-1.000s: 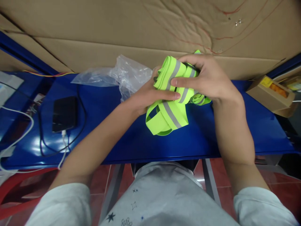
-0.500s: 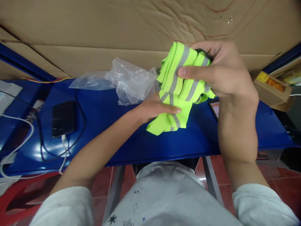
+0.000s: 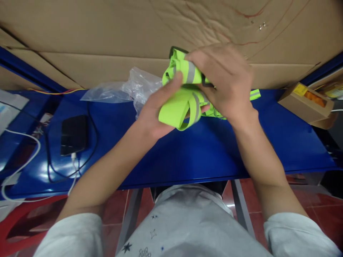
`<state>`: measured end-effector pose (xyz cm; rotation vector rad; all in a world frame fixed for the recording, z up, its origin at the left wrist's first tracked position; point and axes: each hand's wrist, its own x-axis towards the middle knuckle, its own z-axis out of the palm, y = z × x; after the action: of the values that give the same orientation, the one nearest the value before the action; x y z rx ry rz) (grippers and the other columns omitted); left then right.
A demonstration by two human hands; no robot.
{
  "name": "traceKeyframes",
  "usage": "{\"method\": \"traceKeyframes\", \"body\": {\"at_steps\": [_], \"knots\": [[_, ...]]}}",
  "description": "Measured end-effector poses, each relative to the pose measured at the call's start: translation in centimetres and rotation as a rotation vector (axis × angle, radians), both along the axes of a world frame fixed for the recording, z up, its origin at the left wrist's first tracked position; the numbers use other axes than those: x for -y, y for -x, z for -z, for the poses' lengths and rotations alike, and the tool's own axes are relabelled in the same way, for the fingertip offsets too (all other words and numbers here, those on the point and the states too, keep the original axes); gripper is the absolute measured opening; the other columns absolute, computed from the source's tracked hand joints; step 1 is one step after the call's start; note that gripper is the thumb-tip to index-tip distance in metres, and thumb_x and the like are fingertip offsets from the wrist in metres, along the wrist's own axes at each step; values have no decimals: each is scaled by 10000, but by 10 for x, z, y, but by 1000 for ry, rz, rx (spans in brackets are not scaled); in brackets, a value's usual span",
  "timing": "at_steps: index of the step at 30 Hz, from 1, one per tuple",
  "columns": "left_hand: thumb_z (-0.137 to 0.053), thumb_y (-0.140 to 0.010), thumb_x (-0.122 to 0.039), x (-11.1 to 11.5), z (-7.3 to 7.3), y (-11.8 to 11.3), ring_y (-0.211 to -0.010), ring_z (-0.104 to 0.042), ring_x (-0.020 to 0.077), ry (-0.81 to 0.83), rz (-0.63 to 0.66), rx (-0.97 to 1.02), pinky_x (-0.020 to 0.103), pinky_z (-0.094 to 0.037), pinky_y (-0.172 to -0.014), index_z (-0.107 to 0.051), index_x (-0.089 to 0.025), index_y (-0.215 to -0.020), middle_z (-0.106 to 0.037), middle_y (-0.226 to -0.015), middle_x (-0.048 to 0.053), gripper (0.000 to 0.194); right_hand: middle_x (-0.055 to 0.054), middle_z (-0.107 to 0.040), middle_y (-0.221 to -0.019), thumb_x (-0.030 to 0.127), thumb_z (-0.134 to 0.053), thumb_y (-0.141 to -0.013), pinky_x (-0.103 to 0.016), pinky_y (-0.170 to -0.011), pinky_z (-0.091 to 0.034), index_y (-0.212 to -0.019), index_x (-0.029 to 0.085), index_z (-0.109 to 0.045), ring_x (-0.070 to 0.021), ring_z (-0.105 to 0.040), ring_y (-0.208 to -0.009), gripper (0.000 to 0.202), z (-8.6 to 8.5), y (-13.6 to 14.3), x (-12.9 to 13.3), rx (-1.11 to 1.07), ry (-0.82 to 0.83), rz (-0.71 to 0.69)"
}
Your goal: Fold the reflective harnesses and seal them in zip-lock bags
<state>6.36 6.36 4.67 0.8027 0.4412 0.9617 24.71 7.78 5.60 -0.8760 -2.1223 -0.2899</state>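
Note:
A bundle of neon yellow-green straps [image 3: 175, 106] with grey reflective stripes is held up above the blue table. My left hand [image 3: 158, 110] grips it from the left, thumb on top and a fingertip showing under the folds. From the right, my right hand [image 3: 225, 76] is closed over the upper folds, its back toward the camera. Black buckles [image 3: 178, 51] show at the bundle's top and beside the right fingers. One strap end [image 3: 255, 94] sticks out to the right behind my right hand. Some fingers are hidden by the straps.
Clear plastic bags [image 3: 143, 85] lie behind my left hand. A black device [image 3: 74, 135] with cables rests on the blue table [image 3: 193, 157] at left. An open cardboard box [image 3: 305, 103] stands at right. A cardboard wall [image 3: 107, 67] rises behind.
The bundle has turned over and moved slightly left. My right hand has shifted left and rotated, now showing its back; my left thumb has moved up onto the folds.

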Motion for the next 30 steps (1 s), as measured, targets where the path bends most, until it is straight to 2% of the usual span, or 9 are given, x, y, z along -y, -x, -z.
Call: {"method": "traceKeyframes", "body": {"at_steps": [4, 9, 12, 16, 18, 20, 24, 28, 30], "knots": [[-559, -1034, -520, -9, 1, 6, -1189, -735, 247, -77, -33, -41, 304, -633, -847, -715, -260, -1094, -763, -1061, 18, 309, 51, -648, -1493, 341, -449, -1043, -443, -1308, -399, -1425, 463, -624, -234, -540, -1464, 437, 10, 10, -8, 0, 213, -49], [-598, -1023, -312, -24, 19, 6, -1056, -747, 147, -110, -126, 31, 215, -578, -824, -728, -228, -1032, -757, -978, -29, 155, -12, -324, -1771, 171, -468, -928, -521, -1410, -209, -1631, 251, -427, -216, -240, -1673, 709, 10, 15, -1, 147, 425, -209], [-695, -939, -281, -26, 28, 4, -999, -757, 170, -106, -129, 14, 212, -577, -769, -718, -221, -989, -754, -889, -28, 82, 51, -214, -1802, 226, -443, -988, -511, -1428, -153, -1654, 267, -396, -207, -132, -1704, 669, 5, 13, 8, 180, 514, -242], [-717, -915, -270, -24, 33, 2, -867, -756, 159, -132, -62, 10, 279, -628, -782, -699, -207, -1026, -754, -916, -32, 129, 78, -368, -1739, 377, -414, -1071, -473, -1419, -208, -1557, 357, -542, -211, -270, -1669, 504, -15, 2, 16, 107, 591, -202], [-761, -861, -253, -22, 33, 3, -891, -769, 210, -149, -5, -24, 363, -657, -806, -693, -201, -1066, -769, -947, -10, 222, 71, -474, -1680, 464, -546, -1041, -495, -1365, -344, -1464, 410, -619, -253, -376, -1621, 432, -25, -6, 17, -34, 575, -143], [-824, -793, -256, -19, 32, 3, -922, -780, 276, -190, 50, -61, 443, -667, -829, -692, -196, -1133, -788, -970, 25, 370, 33, -524, -1646, 501, -711, -959, -512, -1286, -455, -1442, 383, -627, -295, -467, -1557, 504, -28, -12, 13, -190, 617, -99], [-847, -766, -242, -16, 32, 3, -1065, -782, 327, -267, 45, -98, 474, -650, -945, -704, -201, -1172, -801, -1028, 31, 433, -45, -628, -1545, 532, -848, -846, -529, -1285, -438, -1409, 246, -644, -305, -568, -1455, 664, -13, -14, -1, -331, 904, -116], [-711, -931, -305, -19, 36, -2, -1293, -705, 298, -297, -31, -59, 450, -591, -1091, -723, -219, -1171, -775, -1197, 10, 255, -13, -735, -1374, 491, -863, -840, -517, -1250, -497, -1197, 286, -751, -310, -638, -1377, 426, -2, -4, -6, -466, 912, -219], [-594, -1031, -378, -23, 40, -6, -1402, -632, 291, -303, -52, -38, 443, -553, -1140, -717, -213, -1219, -740, -1312, 35, 280, -5, -763, -1293, 448, -877, -820, -553, -1208, -543, -1135, 310, -764, -327, -681, -1315, 362, -1, 2, -6, -489, 853, -202]]}}
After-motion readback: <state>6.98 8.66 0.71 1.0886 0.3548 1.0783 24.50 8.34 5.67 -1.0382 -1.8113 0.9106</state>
